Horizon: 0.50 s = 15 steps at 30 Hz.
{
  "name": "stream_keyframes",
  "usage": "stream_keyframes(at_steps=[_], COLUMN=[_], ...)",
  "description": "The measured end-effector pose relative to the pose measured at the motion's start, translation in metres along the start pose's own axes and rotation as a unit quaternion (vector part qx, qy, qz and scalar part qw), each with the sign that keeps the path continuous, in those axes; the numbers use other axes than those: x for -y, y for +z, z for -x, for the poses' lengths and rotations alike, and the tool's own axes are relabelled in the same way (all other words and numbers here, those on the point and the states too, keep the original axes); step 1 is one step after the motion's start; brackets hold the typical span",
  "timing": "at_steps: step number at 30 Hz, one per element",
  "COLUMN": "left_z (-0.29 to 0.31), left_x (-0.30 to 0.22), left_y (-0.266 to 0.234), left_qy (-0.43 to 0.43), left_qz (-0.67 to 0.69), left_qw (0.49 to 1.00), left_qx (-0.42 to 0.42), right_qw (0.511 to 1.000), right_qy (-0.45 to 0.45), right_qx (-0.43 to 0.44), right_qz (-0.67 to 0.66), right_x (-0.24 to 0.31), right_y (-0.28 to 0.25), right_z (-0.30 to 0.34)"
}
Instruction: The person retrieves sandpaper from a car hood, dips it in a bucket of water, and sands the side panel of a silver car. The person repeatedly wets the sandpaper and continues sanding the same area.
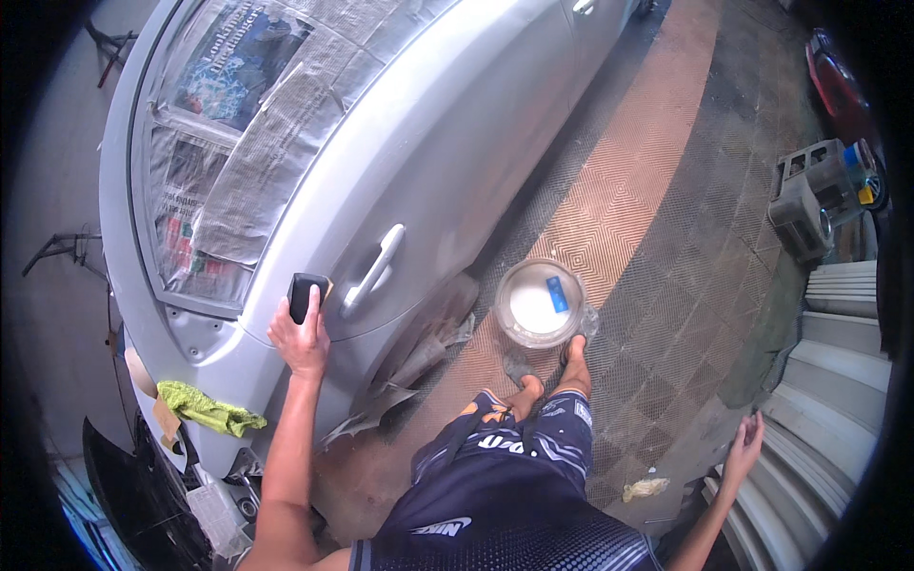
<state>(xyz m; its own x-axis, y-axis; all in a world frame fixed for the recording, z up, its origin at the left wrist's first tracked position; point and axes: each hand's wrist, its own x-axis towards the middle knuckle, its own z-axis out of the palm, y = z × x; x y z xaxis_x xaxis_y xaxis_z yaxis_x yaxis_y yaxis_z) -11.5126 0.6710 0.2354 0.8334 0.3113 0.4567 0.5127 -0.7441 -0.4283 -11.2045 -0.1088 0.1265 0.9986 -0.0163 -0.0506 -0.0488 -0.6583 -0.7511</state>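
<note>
My left hand [301, 341] is closed around a black sanding block [304, 289] with a tan edge, its index finger lying along the top. The block rests on the silver-grey car body [419, 162], just left of the white door handle [375, 270]. My right hand [745, 447] hangs low on the right, its fingers stretched out and nothing seen in them. It is beside a stack of pale ridged panels [826, 385]. Newspaper sheets [276, 157] cover the car's side window.
A round bucket [507, 328] of whitish liquid with a blue block [557, 294] in it stands by my feet. A yellow-green cloth [205, 407] lies at the car's left end. Grey hollow blocks [804, 205] stand far right. A crumpled yellowish scrap [645, 489] lies on the floor.
</note>
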Motion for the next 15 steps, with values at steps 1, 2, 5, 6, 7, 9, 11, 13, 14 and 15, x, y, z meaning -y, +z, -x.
stream_keyframes(at_steps=[1, 2, 5, 6, 7, 9, 11, 13, 14, 15], left_z=[-0.013, -0.039, -0.13, -0.149, -0.159, -0.121, -0.053, 0.009, 0.025, 0.018], left_x=[-0.006, -0.017, -0.079, -0.092, -0.108, -0.084, -0.043, -0.01, -0.001, -0.007], left_y=[0.002, 0.016, 0.058, 0.069, 0.065, 0.063, 0.044, 0.0, -0.008, -0.006], left_qy=[0.011, 0.023, 0.065, 0.061, 0.006, -0.004, -0.031, -0.104, -0.152, -0.16], left_qz=[0.022, 0.044, 0.038, 0.012, 0.001, 0.018, 0.046, 0.032, 0.032, 0.025], left_qw=[1.0, 0.998, 0.992, 0.994, 0.999, 0.997, 0.996, 0.992, 0.985, 0.984], left_qx=[-0.019, -0.038, -0.097, -0.094, -0.051, -0.073, -0.076, -0.059, -0.067, -0.077], right_qw=[1.0, 0.999, 0.991, 0.983, 0.962, 0.871, 0.896, 0.996, 0.989, 0.979], right_qy=[-0.006, -0.011, -0.095, -0.136, -0.206, -0.33, -0.251, 0.025, 0.068, 0.109], right_qx=[0.015, 0.03, 0.092, 0.116, 0.101, 0.048, 0.022, 0.028, 0.041, 0.056], right_qz=[0.005, 0.011, 0.015, 0.03, 0.146, 0.361, 0.365, 0.086, 0.122, 0.16], right_x=[0.001, 0.002, 0.137, 0.164, 0.167, 0.159, 0.088, -0.011, -0.03, -0.036], right_y=[-0.002, -0.003, 0.063, 0.076, 0.072, 0.061, 0.021, -0.026, -0.042, -0.05], right_z=[0.001, 0.004, -0.074, -0.087, -0.085, -0.094, -0.059, -0.001, 0.021, 0.027])
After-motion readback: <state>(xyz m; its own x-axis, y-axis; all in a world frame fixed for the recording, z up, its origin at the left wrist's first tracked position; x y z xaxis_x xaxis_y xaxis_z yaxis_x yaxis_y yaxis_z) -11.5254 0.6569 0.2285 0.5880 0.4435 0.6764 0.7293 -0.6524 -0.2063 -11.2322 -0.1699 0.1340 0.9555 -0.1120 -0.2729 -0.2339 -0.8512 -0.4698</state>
